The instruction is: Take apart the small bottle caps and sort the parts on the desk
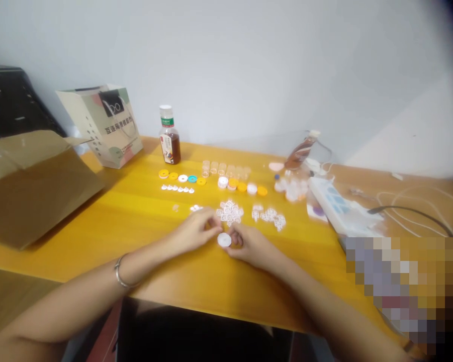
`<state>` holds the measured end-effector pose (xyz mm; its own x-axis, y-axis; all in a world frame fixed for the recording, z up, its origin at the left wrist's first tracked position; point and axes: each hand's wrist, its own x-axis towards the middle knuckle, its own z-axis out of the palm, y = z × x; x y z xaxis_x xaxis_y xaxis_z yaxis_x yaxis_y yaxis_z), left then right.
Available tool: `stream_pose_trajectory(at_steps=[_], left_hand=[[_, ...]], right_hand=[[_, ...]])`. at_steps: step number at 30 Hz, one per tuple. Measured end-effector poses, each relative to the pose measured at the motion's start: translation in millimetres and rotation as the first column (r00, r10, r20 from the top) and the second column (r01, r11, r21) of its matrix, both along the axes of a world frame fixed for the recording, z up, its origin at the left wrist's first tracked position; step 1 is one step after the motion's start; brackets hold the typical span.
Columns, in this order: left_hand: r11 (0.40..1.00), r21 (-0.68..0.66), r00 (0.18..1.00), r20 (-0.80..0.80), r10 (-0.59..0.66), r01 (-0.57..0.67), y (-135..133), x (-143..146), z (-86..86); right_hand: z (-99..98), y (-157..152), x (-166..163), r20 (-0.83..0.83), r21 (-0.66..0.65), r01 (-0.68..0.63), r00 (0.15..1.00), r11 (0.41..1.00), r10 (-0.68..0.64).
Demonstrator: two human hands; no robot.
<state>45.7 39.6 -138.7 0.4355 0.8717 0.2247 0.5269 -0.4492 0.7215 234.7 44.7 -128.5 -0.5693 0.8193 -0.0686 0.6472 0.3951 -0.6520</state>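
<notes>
**Pinching white disc (223,240) in right hand (252,244), over near-middle of table (203,279)**

Closest in: wearing a silver bangle (118,274) on the left wrist, reaching both bare forearms across the table.

Gripping disc by its right edge between right thumb and bent fingers, round face up. Holding left hand (194,229) just left of it, thumb stretched toward disc, fingers curled. Can't tell whether left fingertips hold anything; too blurred.

At far left: open cardboard box (56,196).

Just beyond the hands: heap of white openwork pieces (230,212), near the left fingertips. Right of that, looser cluster of similar parts (273,217). Partly behind left hand, few small white bits (195,207).

Next out: row of six small white pieces (178,189) on the left. Behind those, five round caps (183,178) in yellow, white and blue. To the right, a second run of white and orange caps (242,187).

Farther: line of clear cups (222,169). Off to the right, pile of translucent pieces (292,188) and white tray (365,221) with blue sections, next to loose cables (411,207).

At the back: upright bottle (170,138) of brown liquid, tilted bottle (301,151) on the right, printed paper bag (111,130) on the left, all before a pale wall (226,70).
</notes>
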Motion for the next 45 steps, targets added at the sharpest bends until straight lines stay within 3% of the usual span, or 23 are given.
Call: stream_pose_trajectory(at_steps=[5,10,16,37,40,45], left_hand=[[0.977,0.057,0.978,-0.01,0.207,-0.206,29,-38,15.6],[0.981,-0.059,0.981,-0.07,0.179,-0.183,50,-66,9.3],[0.992,-0.05,0.982,-0.155,0.111,-0.12,53,-63,-0.4],[0.982,0.164,0.969,-0.211,0.131,-0.097,50,-53,3.0],[0.978,0.207,0.984,-0.176,0.036,0.001,39,-42,6.3],[0.932,0.219,0.947,-0.207,-0.245,0.289,16,-15,5.0]], right_hand=[[2.2,0,0,0.013,-0.002,0.015,1.0,1.0,-0.015],[0.9,1,2,-0.009,-0.013,0.008,1.0,1.0,-0.008],[0.0,1,4,-0.026,-0.024,-0.003,1.0,1.0,0.002],[1.8,1,3,-0.029,-0.026,-0.009,1.0,1.0,0.008],[1.5,2,3,-0.035,-0.038,-0.008,0.999,0.999,0.007],[-0.5,4,4,-0.046,-0.052,-0.009,0.999,0.999,0.007]])
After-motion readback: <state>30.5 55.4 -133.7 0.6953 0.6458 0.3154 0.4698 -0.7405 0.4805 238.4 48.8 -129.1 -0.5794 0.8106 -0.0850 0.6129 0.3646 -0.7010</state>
